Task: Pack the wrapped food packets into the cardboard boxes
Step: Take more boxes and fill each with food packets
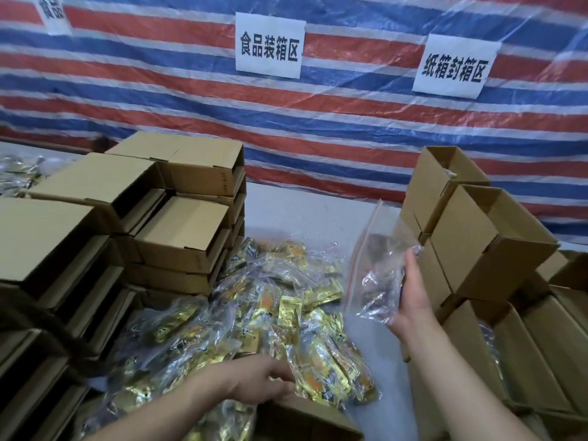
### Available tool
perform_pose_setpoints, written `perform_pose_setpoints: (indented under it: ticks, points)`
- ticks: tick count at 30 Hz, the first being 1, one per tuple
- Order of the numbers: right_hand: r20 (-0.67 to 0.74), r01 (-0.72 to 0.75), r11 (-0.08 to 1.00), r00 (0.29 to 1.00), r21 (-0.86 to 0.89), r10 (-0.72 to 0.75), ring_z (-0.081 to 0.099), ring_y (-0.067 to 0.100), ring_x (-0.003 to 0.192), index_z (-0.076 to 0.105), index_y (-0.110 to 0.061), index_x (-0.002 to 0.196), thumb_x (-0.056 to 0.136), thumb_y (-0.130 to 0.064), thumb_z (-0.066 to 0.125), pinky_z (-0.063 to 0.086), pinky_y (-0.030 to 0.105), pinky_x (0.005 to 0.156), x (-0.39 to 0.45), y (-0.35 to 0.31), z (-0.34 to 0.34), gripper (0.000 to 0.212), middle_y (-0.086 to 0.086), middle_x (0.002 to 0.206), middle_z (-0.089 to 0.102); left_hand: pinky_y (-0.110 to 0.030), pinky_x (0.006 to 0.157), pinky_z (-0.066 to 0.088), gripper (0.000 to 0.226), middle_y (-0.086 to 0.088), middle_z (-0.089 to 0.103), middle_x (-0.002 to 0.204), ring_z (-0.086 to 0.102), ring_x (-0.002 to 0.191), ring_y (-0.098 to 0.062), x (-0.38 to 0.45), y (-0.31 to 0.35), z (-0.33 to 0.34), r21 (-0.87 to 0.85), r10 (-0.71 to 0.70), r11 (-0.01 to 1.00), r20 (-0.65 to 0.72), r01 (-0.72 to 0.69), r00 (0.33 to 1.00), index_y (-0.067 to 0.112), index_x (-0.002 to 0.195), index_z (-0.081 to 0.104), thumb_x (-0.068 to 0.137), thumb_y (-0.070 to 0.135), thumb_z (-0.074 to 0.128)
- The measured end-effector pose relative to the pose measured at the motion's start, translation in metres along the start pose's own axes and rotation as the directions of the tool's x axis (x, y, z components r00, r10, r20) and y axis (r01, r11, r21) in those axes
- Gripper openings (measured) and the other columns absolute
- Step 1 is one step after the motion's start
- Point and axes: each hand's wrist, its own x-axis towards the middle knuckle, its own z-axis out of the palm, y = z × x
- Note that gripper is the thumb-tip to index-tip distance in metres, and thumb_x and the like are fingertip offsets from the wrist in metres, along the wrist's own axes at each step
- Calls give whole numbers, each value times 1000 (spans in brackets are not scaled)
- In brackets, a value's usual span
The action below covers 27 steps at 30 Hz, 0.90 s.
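Many wrapped food packets (286,313) remained loose in a heap on the bench (305,205), so packing appeared far from finished.

Landmark: the heap of packets, gold and orange wrappers inside clear film, centre of the bench.

Item 1. Cardboard box (305,418), just nearer the person than the heap, at the lower edge of view. Only its flap and rim showed; contents could not be told. Left hand (254,383) rested at its rim beside the nearest packets, fingers curled; whether that grip pinched a packet or the flap could not be told.

Item 2. Clear zip bag (378,265), lifted to the right of the heap. Dark and glinting contents, blurred, not identifiable. Right hand (410,297) held it with the grip closed on the film.

Item 3. Stacked boxes (133,218), left of the heap, several layers, mostly closed or lying on their sides. No packets were visible in them; judged to be stock awaiting filling.

Item 4. Open boxes (483,237), right of the heap, standing upright on a lower row of boxes (541,345). The interiors that showed looked bare; clear film seemed to glint between the lower ones, so some may already have been filled.

Item 5. Further packets (19,173), beyond the left stack, far from the heap, unpacked.

Item 6. Striped tarpaulin (318,122) behind the heap, bearing paper signs (269,46).
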Motion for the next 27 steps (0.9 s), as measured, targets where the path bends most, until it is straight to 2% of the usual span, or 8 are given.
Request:
perform_pose_setpoints:
  ticks: [3, 5, 7, 10, 17, 22, 25, 27]
  points:
    - [-105, 154, 980, 980, -128, -168, 70, 34, 102, 67, -16, 123, 90, -36, 70, 55, 55, 92, 0, -5, 5, 39, 12, 116, 71, -35, 105, 44, 44, 9, 61, 130, 56, 117, -11, -1, -5, 10, -81, -30, 996, -38, 27, 999, 32, 130, 61, 99, 57, 44]
    - [-267, 300, 909, 887, -291, -378, 69, 31, 105, 59, -19, 127, 88, -20, 72, 54, 54, 96, 0, -7, 8, 42, 10, 121, 69, -29, 106, 40, 54, 9, 56, 137, 52, 124, -10, -1, -7, 17, -134, 1, 991, -28, -5, 1000, 31, 138, 55, 96, 63, 44]
    - [-329, 375, 847, 801, -376, -501, 68, 25, 107, 54, -22, 130, 84, -21, 69, 53, 51, 99, -2, -10, 8, 49, 3, 122, 67, -26, 109, 36, 69, 13, 45, 147, 46, 131, -7, -3, -11, 25, -241, 56, 969, 21, -49, 998, 32, 147, 44, 90, 71, 49]
    - [-300, 413, 843, 803, -344, -516, 69, 27, 104, 56, -23, 131, 81, -25, 65, 56, 45, 93, -6, -17, 0, 52, 4, 119, 69, -12, 98, 42, 63, 20, 52, 135, 53, 117, 5, -8, -20, 31, -254, 85, 965, 58, -67, 995, 38, 143, 48, 87, 65, 60]
    - [60, 534, 727, 821, -432, -568, 67, 26, 100, 66, -21, 112, 85, -21, 71, 54, 48, 92, -13, -11, -11, 27, 2, 103, 71, -24, 90, 53, 31, 11, 69, 108, 63, 102, -5, 8, -27, 20, -322, -42, 946, -201, -26, 979, 32, 112, 71, 97, 52, 54]
    - [310, 617, 519, 768, -591, -560, 61, -2, 89, 54, -14, 139, 78, -43, 69, 50, 16, 77, -26, 20, -9, 69, -16, 102, 65, -12, 81, 43, 29, 23, 65, 97, 59, 95, 6, 20, -29, 17, -377, -70, 926, -211, -15, 975, 37, 103, 70, 94, 59, 53]
    - [543, 643, 256, 756, -722, -367, 57, -10, 86, 45, -31, 145, 77, -44, 68, 41, 4, 75, -39, 56, -14, 73, -34, 98, 56, -8, 82, 41, 35, 21, 64, 110, 59, 101, 4, 26, -31, 17, -403, -94, 915, -213, 0, 972, 30, 116, 69, 97, 54, 52]
    - [670, 676, 39, 735, -736, -104, 58, -4, 97, 46, -43, 138, 77, -48, 72, 45, 11, 84, -46, 83, -19, 67, -27, 108, 56, -10, 83, 46, 24, 17, 69, 109, 63, 100, -2, 29, -33, 18, -420, -108, 908, -211, 10, 972, 31, 105, 72, 101, 44, 52]
